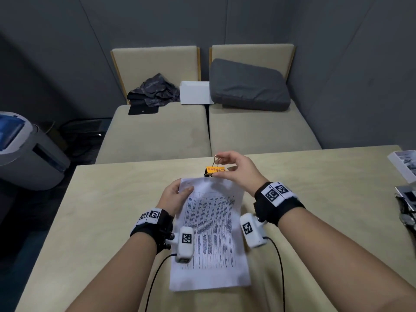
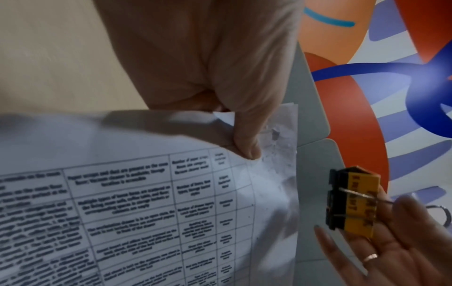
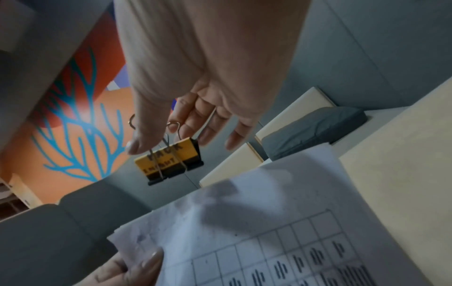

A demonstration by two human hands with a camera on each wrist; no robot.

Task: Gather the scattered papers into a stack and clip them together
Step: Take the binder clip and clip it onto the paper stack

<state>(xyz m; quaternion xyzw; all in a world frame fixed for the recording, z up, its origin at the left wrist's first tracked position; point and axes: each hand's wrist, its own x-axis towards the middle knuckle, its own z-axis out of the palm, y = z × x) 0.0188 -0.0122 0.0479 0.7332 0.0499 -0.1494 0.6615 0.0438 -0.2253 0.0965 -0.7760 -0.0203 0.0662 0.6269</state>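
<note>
A stack of printed papers (image 1: pixel 209 233) lies lengthwise on the beige table (image 1: pixel 108 210), its far end lifted. My left hand (image 1: pixel 177 194) pinches the stack's far left corner, thumb on top (image 2: pixel 247 147). My right hand (image 1: pixel 231 167) holds an orange and black binder clip (image 1: pixel 215 171) by its wire handles just beyond the papers' far edge. The clip (image 2: pixel 352 203) hangs a short gap from the papers (image 2: pixel 171 203), not touching them. In the right wrist view the clip (image 3: pixel 171 162) hangs above the papers (image 3: pixel 257 222), thumb and fingers on its wire handles.
Printed photos and a white box (image 1: pixel 403 165) lie at the table's right edge. Beyond the table stands a beige sofa (image 1: pixel 202 129) with a grey cushion (image 1: pixel 247 86), dark clothes (image 1: pixel 153 91) and a white box (image 1: pixel 194 92). A grey appliance (image 1: pixel 27 152) stands left.
</note>
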